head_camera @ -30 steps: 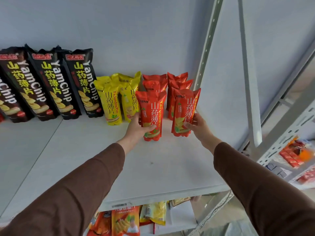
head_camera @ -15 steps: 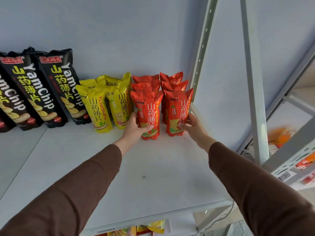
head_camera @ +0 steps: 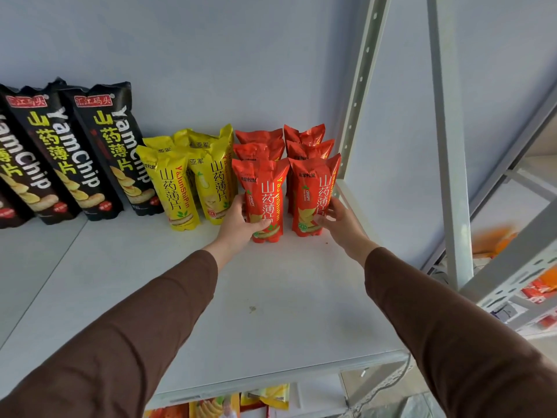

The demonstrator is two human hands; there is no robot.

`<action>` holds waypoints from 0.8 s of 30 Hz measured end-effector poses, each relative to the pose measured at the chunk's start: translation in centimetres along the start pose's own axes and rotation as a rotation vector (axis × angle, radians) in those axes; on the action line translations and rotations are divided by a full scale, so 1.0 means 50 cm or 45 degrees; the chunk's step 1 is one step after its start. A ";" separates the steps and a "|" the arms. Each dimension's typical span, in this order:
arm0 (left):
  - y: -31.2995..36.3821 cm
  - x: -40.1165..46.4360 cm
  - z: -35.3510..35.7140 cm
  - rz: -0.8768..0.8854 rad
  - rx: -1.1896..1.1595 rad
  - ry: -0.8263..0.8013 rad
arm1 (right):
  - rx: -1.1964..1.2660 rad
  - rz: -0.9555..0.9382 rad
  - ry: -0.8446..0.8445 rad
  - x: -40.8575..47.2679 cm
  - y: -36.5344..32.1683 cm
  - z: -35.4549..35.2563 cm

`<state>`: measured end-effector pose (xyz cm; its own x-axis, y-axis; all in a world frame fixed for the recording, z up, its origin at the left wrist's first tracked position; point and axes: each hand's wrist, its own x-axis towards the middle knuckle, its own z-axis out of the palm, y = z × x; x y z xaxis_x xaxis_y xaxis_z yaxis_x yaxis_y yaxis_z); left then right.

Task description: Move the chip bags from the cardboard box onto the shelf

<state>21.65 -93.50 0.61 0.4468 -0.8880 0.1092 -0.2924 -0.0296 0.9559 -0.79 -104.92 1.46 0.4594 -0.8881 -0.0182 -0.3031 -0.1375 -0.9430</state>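
Two rows of red chip bags stand upright at the back right of the white shelf (head_camera: 271,312). My left hand (head_camera: 238,227) grips the front red bag of the left row (head_camera: 263,191) near its base. My right hand (head_camera: 340,224) holds the front red bag of the right row (head_camera: 313,188) at its lower right side. Both bags rest on the shelf board. More red bags (head_camera: 304,137) stand behind them. The cardboard box is out of view.
Yellow chip bags (head_camera: 171,188) stand just left of the red ones, and tall black YamChip bags (head_camera: 99,146) lean further left. A grey shelf upright (head_camera: 360,86) rises right of the red bags. Snack packets lie on the lower shelf (head_camera: 265,396).
Both hands pushed the two front red bags back against the rows and set them on the shelf. The camera came closer and shifted right.
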 end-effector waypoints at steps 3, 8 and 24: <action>0.001 0.002 0.001 -0.001 0.023 0.011 | 0.002 -0.003 0.011 0.001 -0.001 0.000; 0.004 0.003 0.003 -0.009 0.038 0.019 | 0.021 0.001 0.013 0.005 0.001 0.003; -0.004 -0.016 -0.009 -0.128 0.278 0.066 | -0.131 0.165 0.109 -0.014 -0.001 -0.002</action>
